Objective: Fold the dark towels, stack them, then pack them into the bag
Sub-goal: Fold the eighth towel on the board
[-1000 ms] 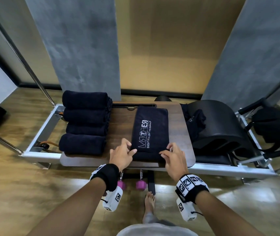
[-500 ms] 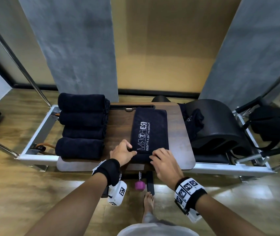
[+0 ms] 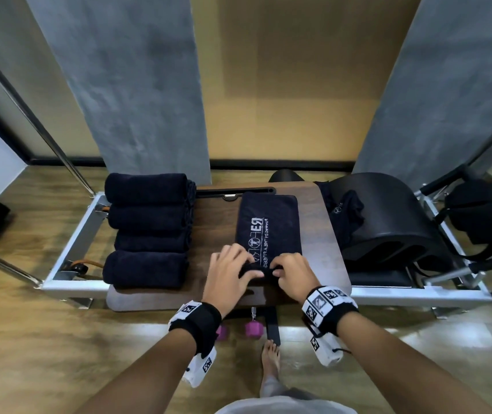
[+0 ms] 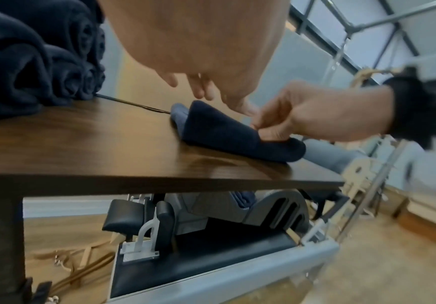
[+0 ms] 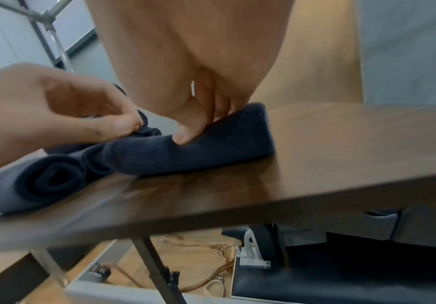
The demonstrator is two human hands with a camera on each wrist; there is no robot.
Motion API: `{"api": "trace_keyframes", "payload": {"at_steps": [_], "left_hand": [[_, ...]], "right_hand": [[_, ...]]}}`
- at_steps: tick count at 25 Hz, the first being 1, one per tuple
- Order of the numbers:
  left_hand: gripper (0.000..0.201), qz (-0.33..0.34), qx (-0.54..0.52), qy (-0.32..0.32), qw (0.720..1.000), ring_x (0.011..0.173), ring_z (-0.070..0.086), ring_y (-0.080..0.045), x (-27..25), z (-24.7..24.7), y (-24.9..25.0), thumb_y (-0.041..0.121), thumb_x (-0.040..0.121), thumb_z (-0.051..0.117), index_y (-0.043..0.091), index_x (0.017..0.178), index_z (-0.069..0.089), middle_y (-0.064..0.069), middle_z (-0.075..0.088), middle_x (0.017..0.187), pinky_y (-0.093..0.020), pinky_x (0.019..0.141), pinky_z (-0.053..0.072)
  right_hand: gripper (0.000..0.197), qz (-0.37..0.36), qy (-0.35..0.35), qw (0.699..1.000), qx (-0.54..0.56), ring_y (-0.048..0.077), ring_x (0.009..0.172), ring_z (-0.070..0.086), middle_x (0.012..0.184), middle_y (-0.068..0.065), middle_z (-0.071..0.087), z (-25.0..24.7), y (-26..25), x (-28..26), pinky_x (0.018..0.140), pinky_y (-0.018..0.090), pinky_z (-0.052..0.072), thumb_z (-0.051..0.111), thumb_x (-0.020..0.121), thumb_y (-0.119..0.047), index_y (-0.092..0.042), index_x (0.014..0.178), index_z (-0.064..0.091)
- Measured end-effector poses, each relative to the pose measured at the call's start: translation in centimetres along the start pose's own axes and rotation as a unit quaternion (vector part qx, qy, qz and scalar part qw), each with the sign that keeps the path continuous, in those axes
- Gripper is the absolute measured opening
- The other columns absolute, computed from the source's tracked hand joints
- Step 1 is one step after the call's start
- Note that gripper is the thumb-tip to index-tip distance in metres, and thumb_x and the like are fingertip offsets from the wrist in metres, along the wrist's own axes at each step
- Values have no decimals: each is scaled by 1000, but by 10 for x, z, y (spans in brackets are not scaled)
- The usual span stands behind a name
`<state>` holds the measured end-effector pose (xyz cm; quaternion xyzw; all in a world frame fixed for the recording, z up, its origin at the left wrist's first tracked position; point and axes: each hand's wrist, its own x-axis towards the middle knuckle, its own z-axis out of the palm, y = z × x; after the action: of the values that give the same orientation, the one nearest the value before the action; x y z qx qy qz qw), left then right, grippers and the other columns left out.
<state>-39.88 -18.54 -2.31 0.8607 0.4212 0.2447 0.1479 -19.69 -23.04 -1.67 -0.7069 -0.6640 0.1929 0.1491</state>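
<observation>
A dark towel (image 3: 268, 225) with a white logo lies flat in the middle of the wooden board (image 3: 215, 222). Its near end is curled up into a small roll. My left hand (image 3: 240, 271) pinches that rolled end from the left; the right wrist view shows its thumb and fingers (image 5: 128, 125) gripping the fold. My right hand (image 3: 279, 270) holds the same end from the right, thumb (image 5: 183, 139) pressed into the towel (image 5: 211, 148). Several rolled dark towels (image 3: 149, 231) lie side by side on the board's left.
A black arc-shaped barrel (image 3: 388, 216) stands right of the board, with a dark cloth item (image 3: 346, 210) against it. A black bag (image 3: 484, 210) sits at the far right. A metal frame (image 3: 71, 249) surrounds the board. Purple dumbbells (image 3: 252, 328) and my bare foot (image 3: 270, 357) are on the floor.
Both hands have moved inward from the towel's near corners to its middle. The near edge, flat before, is now curled up under my fingers.
</observation>
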Motion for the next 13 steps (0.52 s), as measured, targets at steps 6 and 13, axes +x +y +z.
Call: {"api": "trace_keyframes", "payload": {"at_steps": [6, 13], "left_hand": [[24, 13, 70, -112, 991, 116, 55, -12, 12, 1, 1, 41, 98, 67, 27, 118, 68, 16, 63, 117, -33, 95, 35], [22, -71, 103, -197, 972, 114, 53, -21, 54, 11, 1, 15, 104, 52, 25, 107, 72, 6, 61, 108, -38, 87, 32]], "right_hand": [[18, 55, -17, 995, 86, 23, 92, 67, 90, 2, 74, -12, 3, 19, 87, 33, 51, 65, 92, -3, -17, 98, 75], [40, -115, 63, 987, -90, 15, 111, 53, 121, -7, 60, -3, 4, -4, 98, 34, 44, 67, 93, -44, -23, 126, 60]]}}
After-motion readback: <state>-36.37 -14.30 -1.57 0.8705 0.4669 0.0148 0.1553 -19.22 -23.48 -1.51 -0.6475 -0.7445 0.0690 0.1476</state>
